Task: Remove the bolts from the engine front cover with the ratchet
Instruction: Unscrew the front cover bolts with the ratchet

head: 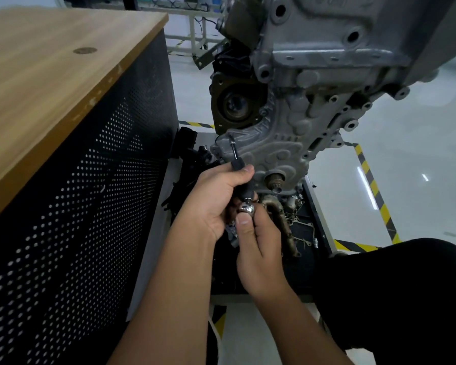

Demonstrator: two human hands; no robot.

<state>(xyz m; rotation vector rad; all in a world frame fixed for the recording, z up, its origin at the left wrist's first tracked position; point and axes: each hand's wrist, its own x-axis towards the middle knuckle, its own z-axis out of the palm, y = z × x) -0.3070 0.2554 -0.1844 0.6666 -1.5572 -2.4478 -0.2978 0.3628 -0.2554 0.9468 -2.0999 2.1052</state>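
Observation:
The grey cast engine front cover [287, 143] hangs in front of me, studded with bolt holes along its edges. A thin black extension bar [233, 151] runs from a bolt near the cover's lower left corner down into my left hand [216, 198], whose fingers curl round the black ratchet handle. My right hand [258, 248] sits just below and pinches the shiny chrome ratchet head [246, 208] between thumb and fingers. The socket's tip meets the cover at the upper end of the bar; the bolt itself is hidden.
A wooden-topped cabinet [63, 75] with black perforated sides stands close on my left. A black tray [303, 233] of loose parts lies under the engine. Yellow-black floor tape [374, 188] marks the area. My knee in black cloth [406, 285] is at the lower right.

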